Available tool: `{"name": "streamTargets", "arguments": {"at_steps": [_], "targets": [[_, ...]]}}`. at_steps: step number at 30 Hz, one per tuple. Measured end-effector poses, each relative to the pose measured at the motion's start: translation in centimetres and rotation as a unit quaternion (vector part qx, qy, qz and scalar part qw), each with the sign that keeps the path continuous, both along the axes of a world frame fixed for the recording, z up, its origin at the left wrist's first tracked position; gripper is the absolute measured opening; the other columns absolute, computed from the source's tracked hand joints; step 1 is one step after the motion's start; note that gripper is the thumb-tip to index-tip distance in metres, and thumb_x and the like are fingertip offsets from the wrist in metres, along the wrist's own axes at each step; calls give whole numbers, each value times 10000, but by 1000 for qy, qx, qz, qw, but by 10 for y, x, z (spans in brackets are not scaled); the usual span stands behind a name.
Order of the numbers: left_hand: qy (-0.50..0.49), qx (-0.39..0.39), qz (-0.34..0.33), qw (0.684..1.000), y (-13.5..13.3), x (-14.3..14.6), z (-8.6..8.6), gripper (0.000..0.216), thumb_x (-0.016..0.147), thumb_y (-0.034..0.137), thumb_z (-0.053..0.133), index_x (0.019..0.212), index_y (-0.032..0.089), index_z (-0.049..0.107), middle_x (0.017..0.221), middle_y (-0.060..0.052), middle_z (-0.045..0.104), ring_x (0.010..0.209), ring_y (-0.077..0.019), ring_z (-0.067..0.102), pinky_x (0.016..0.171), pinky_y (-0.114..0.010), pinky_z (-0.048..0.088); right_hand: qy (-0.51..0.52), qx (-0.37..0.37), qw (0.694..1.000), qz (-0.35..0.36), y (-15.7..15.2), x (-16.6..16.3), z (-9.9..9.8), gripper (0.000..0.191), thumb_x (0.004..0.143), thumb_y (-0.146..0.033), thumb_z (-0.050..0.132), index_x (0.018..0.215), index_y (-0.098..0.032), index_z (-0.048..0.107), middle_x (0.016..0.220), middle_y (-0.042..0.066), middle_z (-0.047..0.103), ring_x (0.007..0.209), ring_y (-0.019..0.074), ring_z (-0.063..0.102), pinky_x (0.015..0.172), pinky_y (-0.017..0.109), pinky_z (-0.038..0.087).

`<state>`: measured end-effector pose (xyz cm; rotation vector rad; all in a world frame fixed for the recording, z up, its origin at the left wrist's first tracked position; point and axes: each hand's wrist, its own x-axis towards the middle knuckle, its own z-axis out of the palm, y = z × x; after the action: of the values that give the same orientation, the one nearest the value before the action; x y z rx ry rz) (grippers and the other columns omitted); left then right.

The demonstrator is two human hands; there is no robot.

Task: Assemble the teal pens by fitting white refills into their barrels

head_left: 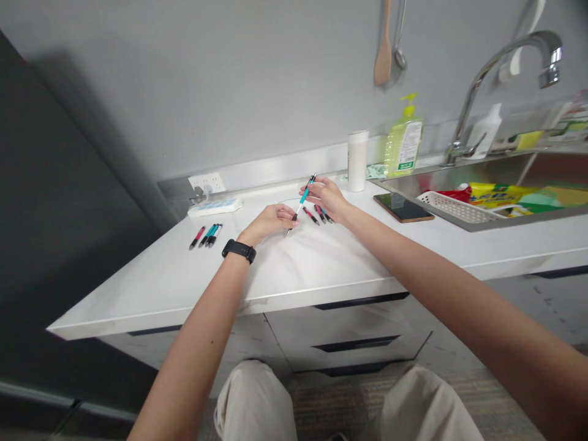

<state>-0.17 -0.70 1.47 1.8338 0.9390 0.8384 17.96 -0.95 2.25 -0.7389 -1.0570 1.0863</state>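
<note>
"So, the fingers?"

"Left hand (275, 220) pinches a turquoise pen (305, 194) low, right hand (327, 197) grips its barrel, over the white counter (285, 269); grey wall (229, 86) behind."

"Any writing?"

"Label (410, 145) on the soap bottle (394, 148) beside the sink (509, 221), too blurred to read."

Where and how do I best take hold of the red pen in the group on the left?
Probably from above, with finger and thumb pinching the long sides of the red pen around mid-length. It lies flat and slim, with bare counter between it and the nearest teal pen. The left hand is closer.
</note>
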Motion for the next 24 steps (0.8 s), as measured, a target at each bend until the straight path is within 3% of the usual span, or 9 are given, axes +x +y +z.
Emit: {"name": "streamTargets", "arguments": {"at_steps": [5, 10, 16, 24], "targets": [[-18, -14, -1, 1000, 0, 1, -1, 348, 548, 202, 808, 830, 121, 622, 782, -51, 678, 722, -119, 612, 764, -297, 468, -27, 37, 999, 8, 0, 0, 4, 189, 777, -104, 574, 867, -214, 450, 808, -6, 682, 782, 126, 663, 853, 370, 508], [-22, -30, 2, 999, -2, 2, -1, 323, 582, 161, 786, 849, 114, 610, 757, -31, 649, 694, -103, 595, 744, -291, 469, -25, 85, 994, -64, 7, 3, 6, 214, 794, -199, 591, 910, -246, 418, 869, -8, 688, 867, 139, 650, 837, 355, 506], [-31, -58, -16, 998, -7, 2, 0, 253, 655, 155, 723, 861, 123, 581, 811, -38, 635, 745, -123, 621, 728, -294, 476, 9, 70, 989, -132, 20, 15, 5, 197, 842, -209, 511, 962, -254, 362, 886, -12, 660, 843, 120, 650, 789, 309, 518], [-32, -49, 58, 997, -6, 1, 2, 325, 618, 159, 761, 870, 148, 557, 767, -4, 624, 720, -120, 621, 767, -320, 483, -49, 72, 979, -186, 29, 19, -7, 337, 804, -248, 568, 1085, -285, 386, 900, -14, 641, 891, 139, 640, 724, 263, 538]]}}
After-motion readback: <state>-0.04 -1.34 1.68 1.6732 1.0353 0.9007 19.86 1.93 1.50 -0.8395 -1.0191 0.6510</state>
